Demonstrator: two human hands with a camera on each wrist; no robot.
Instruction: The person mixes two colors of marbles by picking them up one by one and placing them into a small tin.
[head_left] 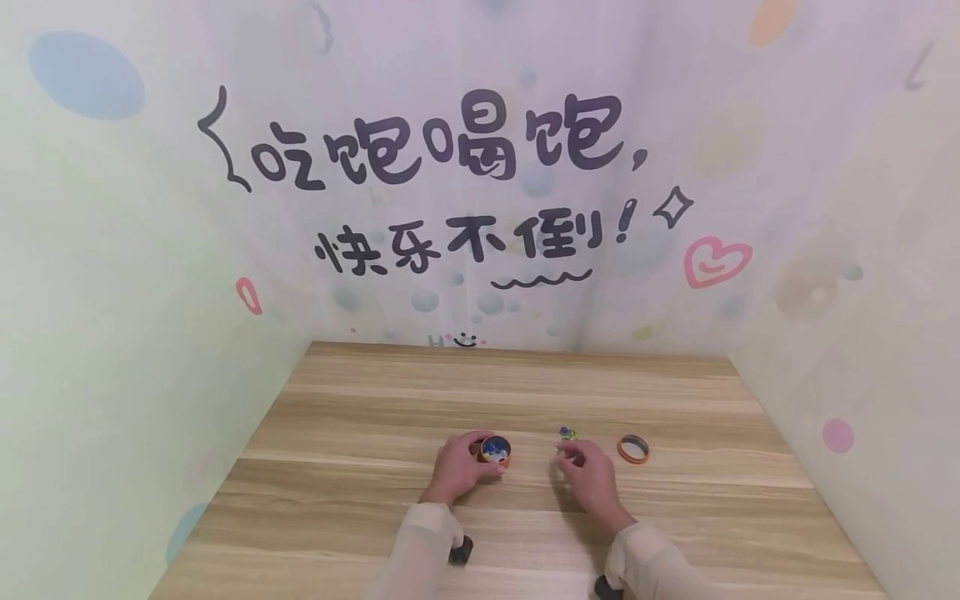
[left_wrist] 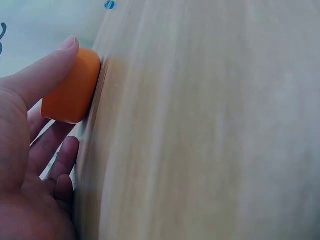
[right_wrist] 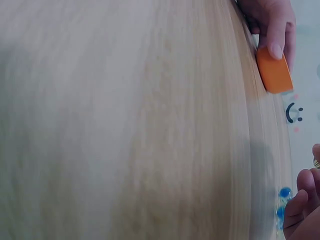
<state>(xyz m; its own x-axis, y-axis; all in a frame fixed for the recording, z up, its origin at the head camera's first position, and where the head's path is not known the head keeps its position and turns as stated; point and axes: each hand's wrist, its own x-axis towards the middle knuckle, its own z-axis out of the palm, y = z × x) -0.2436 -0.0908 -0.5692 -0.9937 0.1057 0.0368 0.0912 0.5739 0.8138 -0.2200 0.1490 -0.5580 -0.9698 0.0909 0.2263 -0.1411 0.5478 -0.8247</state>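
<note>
My left hand (head_left: 457,468) grips a small round orange container (left_wrist: 77,92) on the table, thumb on one side and fingers on the other. Blue and other coloured marbles (head_left: 492,448) show inside its open top. To the right, my right hand (head_left: 591,477) is beside a little cluster of clear marbles (head_left: 567,433) with blue and green in them. Between its thumb and fingers, at the edge of the right wrist view, a yellowish striped marble (right_wrist: 317,163) shows in part.
An orange ring-shaped lid (head_left: 633,450) lies to the right of my right hand. The wood-grain table (head_left: 360,408) meets printed white walls (head_left: 480,308) at the back and sides. Black wrist straps (head_left: 461,550) sit at the sleeves.
</note>
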